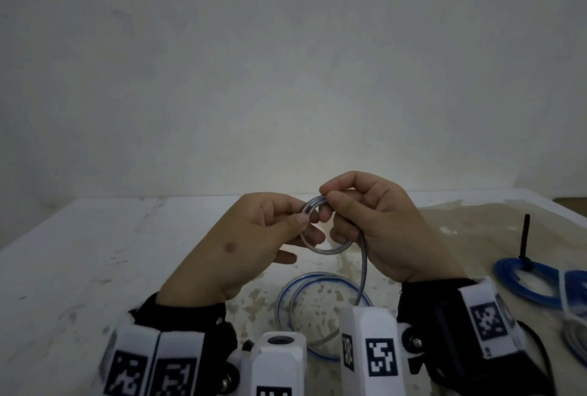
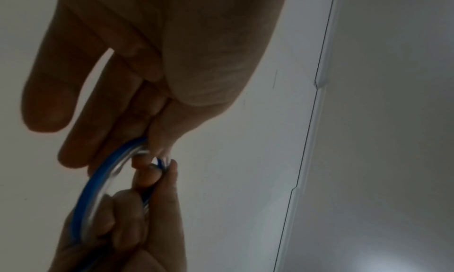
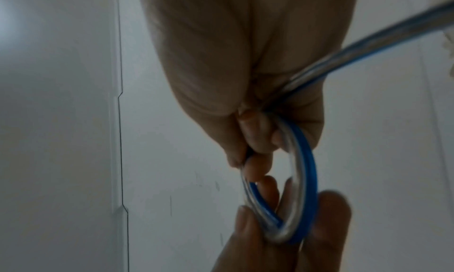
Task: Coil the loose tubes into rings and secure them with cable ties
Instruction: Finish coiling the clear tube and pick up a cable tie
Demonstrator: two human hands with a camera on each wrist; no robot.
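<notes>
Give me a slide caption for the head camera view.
Both hands, left and right, pinch a small tube ring above the table.

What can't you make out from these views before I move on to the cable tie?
- Tube free end: head view, hidden behind the wrist cameras at the bottom.
- How many turns the ring has: wrist views, blurred, covered by fingers.
- Left hand and right hand grip points: head view, fingers overlap.
- Blue coil with black tie: head view, partly behind a wrist marker.
- Loose cable ties: none visible.

Clear blue-striped tube, small raised ring, tail trailing down
</notes>
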